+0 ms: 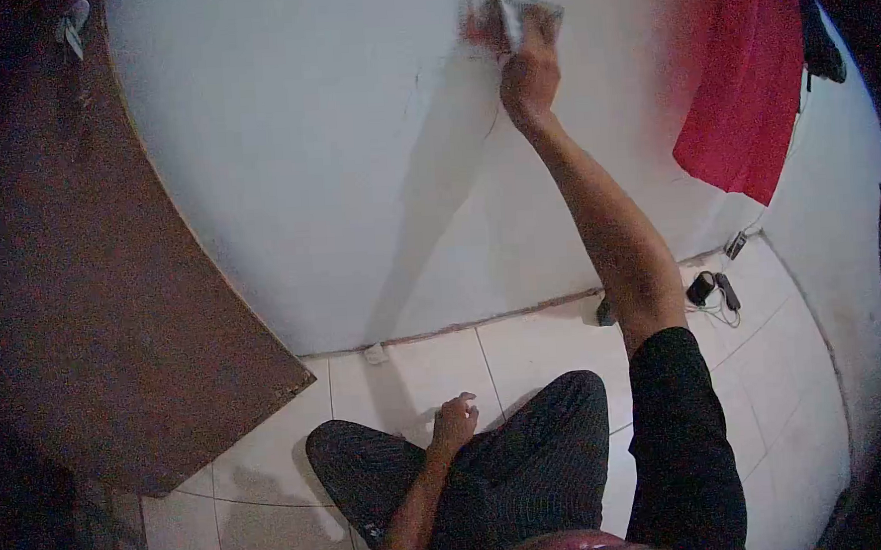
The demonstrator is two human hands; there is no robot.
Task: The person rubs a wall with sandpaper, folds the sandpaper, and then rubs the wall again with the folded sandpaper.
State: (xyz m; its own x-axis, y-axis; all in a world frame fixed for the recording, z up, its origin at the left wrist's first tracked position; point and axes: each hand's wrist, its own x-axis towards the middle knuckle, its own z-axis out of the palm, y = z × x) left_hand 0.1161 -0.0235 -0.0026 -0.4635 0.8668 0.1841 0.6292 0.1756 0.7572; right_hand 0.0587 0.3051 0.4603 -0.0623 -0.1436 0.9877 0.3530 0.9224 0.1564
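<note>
High on the white wall (pixel 306 182), my right hand (pixel 530 79) grips a flat whitish piece that looks like a folded sheet or cloth (pixel 509 20). It is pressed against the wall and blurred, and I cannot tell its exact kind. A reddish-brown smudge (pixel 480 36) shows beside it. My right arm is stretched up, and its shadow falls across the wall below. Over my lap rests my left hand (pixel 454 420), fingers loosely bent and a little apart, with nothing seen in them.
At the left stands a brown door or panel (pixel 133 291) with a handle (pixel 73 30). Red cloth (pixel 740 90) hangs at the right. Below it, a black adapter with cable (pixel 702 288) and a small dark object (pixel 605 313) lie on the tiled floor (pixel 406 371) along the wall's foot.
</note>
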